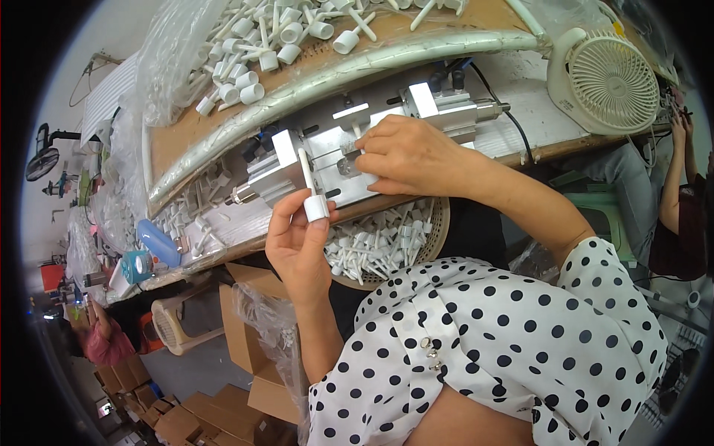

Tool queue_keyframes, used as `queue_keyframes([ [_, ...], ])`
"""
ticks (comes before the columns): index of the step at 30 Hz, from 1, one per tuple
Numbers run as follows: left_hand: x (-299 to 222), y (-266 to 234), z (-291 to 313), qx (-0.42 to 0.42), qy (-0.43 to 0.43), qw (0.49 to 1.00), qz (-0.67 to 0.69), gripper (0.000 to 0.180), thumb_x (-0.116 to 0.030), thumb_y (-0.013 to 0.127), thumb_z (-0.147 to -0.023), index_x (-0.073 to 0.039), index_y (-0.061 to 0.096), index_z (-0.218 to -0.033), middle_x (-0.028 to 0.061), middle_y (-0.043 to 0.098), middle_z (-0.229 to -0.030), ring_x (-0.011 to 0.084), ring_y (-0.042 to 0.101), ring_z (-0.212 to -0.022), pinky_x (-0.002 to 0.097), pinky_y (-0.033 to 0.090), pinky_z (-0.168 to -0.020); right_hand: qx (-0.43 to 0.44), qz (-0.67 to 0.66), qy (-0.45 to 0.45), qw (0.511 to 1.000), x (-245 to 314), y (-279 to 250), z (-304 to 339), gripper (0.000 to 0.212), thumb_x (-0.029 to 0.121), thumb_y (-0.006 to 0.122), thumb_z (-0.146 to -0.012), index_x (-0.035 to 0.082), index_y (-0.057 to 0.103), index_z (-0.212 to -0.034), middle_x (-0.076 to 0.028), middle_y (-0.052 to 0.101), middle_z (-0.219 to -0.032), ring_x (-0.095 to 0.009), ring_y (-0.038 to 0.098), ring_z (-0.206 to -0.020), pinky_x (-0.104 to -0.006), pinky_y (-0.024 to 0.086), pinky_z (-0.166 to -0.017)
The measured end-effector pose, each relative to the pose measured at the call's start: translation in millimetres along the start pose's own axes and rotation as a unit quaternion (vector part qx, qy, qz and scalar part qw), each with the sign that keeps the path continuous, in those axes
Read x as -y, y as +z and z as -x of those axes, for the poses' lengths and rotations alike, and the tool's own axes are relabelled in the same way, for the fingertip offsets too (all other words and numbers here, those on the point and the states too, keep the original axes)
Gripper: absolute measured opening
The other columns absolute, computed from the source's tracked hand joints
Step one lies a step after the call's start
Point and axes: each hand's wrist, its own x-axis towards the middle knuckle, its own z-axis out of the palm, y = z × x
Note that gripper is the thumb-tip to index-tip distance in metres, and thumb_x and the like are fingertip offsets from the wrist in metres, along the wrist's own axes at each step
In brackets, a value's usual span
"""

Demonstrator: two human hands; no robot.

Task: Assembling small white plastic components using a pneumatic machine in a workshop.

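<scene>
— So, what is the left hand (297, 245) holding?

— A small white plastic piece (312, 195): a thin stem on a wider round cap. The grip is narrow, thumb and fingertips pinching the cap end, which sits at the bottom.

— Which way does it point?

— Its long axis runs nearly upright in the view, leaning a little; the stem points up and away from the person, toward the metal fixture (349, 145), and its tip reaches the fixture's front face. The piece sits just below the fixture, right at the table (550, 145) edge.

— And the right hand (409, 156)?

— It lies on the fixture, to the right of the piece. The fingers curl around a small round metal part (346, 165) at the fixture's middle; the grip is closed down on it, though I cannot tell how firmly.

— What else is around the fixture?

— Below it, under the table edge, a round basket (439, 223) holds many more white pieces with stems lying every way. Above it, a heap of white plastic parts (275, 37) rests on a brown board. To the fixture's right stands a small cream fan (606, 78). Another person's arm (673, 171) shows further right.
</scene>
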Motion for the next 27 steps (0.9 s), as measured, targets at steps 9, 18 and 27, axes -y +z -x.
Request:
queue_keyframes([
  [9, 10, 24, -7, 0.046, 0.168, 0.934, -0.313, 0.023, 0.003, 0.060, -0.076, 0.000, 0.059, -0.099, 0.0095, 0.050, -0.111, 0.0130, 0.056, -0.085, 0.0210, 0.049, -0.066, 0.035, 0.210, 0.241, 0.947, -74, -46, -88, 0.022, 0.022, 0.064, -0.075, 0.002, 0.063, -0.086, -0.011, 0.062, -0.081, -0.023, 0.060, -0.074, -0.0319, 0.047, -0.067],
  [18, 25, 33, -28, 0.147, 0.236, 0.809, -0.518, 0.029, 0.004, 0.056, -0.069, -0.003, 0.057, -0.097, 0.0137, 0.055, -0.112, 0.0320, 0.055, -0.100, 0.0376, 0.045, -0.083, -0.090, -0.210, 0.230, 0.946, -40, -82, -58, 0.023, 0.021, 0.063, -0.077, 0.000, 0.064, -0.085, -0.011, 0.063, -0.077, -0.015, 0.058, -0.071, -0.0279, 0.045, -0.065],
  [27, 18, 45, -27, 0.182, 0.178, 0.741, -0.622, 0.036, 0.002, 0.057, -0.067, -0.005, 0.052, -0.102, 0.0116, 0.051, -0.117, 0.0279, 0.061, -0.075, 0.0360, 0.049, -0.060, -0.189, -0.356, 0.209, 0.891, -20, -75, -12, 0.020, 0.017, 0.069, -0.076, 0.004, 0.064, -0.090, -0.001, 0.062, -0.076, -0.004, 0.055, -0.065, -0.0206, 0.044, -0.055],
])
